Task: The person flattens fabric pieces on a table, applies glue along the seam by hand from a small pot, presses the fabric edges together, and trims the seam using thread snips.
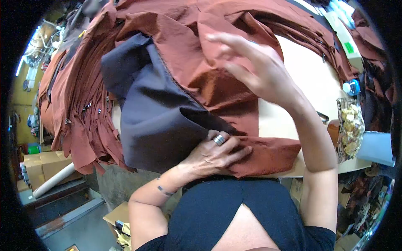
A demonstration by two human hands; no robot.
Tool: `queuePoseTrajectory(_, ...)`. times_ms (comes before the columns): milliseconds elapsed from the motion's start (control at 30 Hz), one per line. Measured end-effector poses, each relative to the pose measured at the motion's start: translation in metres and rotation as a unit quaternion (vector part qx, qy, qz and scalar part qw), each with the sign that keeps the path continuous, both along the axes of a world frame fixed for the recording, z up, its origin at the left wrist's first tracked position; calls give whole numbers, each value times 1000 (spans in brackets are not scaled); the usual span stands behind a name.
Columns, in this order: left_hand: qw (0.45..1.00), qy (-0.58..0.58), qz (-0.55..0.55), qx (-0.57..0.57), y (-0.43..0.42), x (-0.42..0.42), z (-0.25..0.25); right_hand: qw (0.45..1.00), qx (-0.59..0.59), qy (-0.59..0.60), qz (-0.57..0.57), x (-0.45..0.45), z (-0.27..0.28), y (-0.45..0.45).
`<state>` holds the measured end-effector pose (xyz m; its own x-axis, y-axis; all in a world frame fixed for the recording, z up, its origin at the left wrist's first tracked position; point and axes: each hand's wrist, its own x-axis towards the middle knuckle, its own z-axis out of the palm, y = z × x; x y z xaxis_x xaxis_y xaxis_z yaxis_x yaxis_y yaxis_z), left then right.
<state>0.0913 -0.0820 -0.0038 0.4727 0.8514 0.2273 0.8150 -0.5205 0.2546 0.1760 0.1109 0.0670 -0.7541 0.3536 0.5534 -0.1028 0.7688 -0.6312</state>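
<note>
A large piece of rust-brown fabric (180, 54) lies in loose folds across the table. Joined to it along a dark seam is a dark grey-blue panel of fabric (155, 125). My left hand (215, 154), wearing a ring, is at the near end of that seam, its fingers bent and closed on the cloth; the fingertips are partly hidden. Above the rust-brown cloth, my right hand (259, 69) is raised with its fingers apart and slightly blurred, holding nothing.
Gathered rust-brown pieces with small clips (88, 108) hang over the table's left side. Right of my right arm are a small bottle with a blue top (351, 87) and a box of yellowish scraps (351, 129). Cardboard boxes (44, 169) and a pale roll (54, 180) stand at lower left.
</note>
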Motion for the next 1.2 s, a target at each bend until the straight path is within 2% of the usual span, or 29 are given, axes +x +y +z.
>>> queuePoseTrajectory(67,1000,-15,-6,13,1,0,-3,1000,-9,-12,3,-50,0,8)
queuePoseTrajectory(133,999,-49,-11,-2,0,-1,-2,995,69,-61,-34,-95,-5,12)
queuePoseTrajectory(167,999,-40,-19,0,1,-2,0,989,121,-37,-73,-119,-14,18)
queuePoseTrajectory(267,998,-39,-42,17,0,-4,-5,976,142,8,-165,-171,-25,42)
queuePoseTrajectory(367,989,-143,-43,-14,2,-7,1,968,-35,-147,-202,-183,-21,46)
queuePoseTrajectory(467,976,-213,-22,-37,-1,-11,0,974,-11,-115,-193,-178,-30,55)
queuePoseTrajectory(500,975,-218,-12,-37,-5,-12,-4,969,19,-119,-217,-164,-18,61)
queuePoseTrajectory(533,974,-224,-1,-38,-9,-13,-7,952,69,-102,-281,-147,-8,71)
queuePoseTrajectory(567,975,-221,16,-35,-12,-16,-3,926,74,-137,-344,-131,-8,99)
queuePoseTrajectory(600,984,-162,34,-70,-16,-26,7,898,311,147,-273,-103,-9,133)
queuePoseTrajectory(633,976,-125,60,-170,-21,-41,22,904,241,33,-352,-68,11,131)
queuePoseTrajectory(667,992,-69,81,-65,-21,-58,23,887,166,-79,-424,-36,44,113)
queuePoseTrajectory(700,989,29,146,-20,-13,-73,47,902,112,-20,-416,-15,72,83)
queuePoseTrajectory(733,977,96,174,73,-5,-94,51,906,105,10,-410,2,76,66)
queuePoseTrajectory(767,964,149,204,88,2,-115,63,909,99,40,-404,19,80,49)
queuePoseTrajectory(833,936,221,247,120,17,-157,80,903,179,39,-389,48,51,37)
queuePoseTrajectory(867,915,278,263,126,25,-175,87,912,171,-9,-373,57,37,28)
queuePoseTrajectory(900,911,292,270,108,33,-195,89,918,165,-57,-356,66,23,19)
queuePoseTrajectory(967,905,294,301,68,43,-215,94,964,3,1,-266,70,4,7)
queuePoseTrajectory(1000,906,290,305,48,45,-226,93,953,-180,7,-244,74,-3,-4)
queuePoseTrajectory(1033,911,271,309,45,46,-230,93,952,-222,37,-206,78,-13,-1)
queuePoseTrajectory(1133,905,272,314,88,43,-213,96,940,-197,53,-273,96,-28,-13)
queuePoseTrajectory(1167,905,267,314,108,41,-199,96,944,-147,39,-293,109,-32,-8)
queuePoseTrajectory(1200,903,262,316,127,39,-182,97,939,-164,76,-291,117,-34,-4)
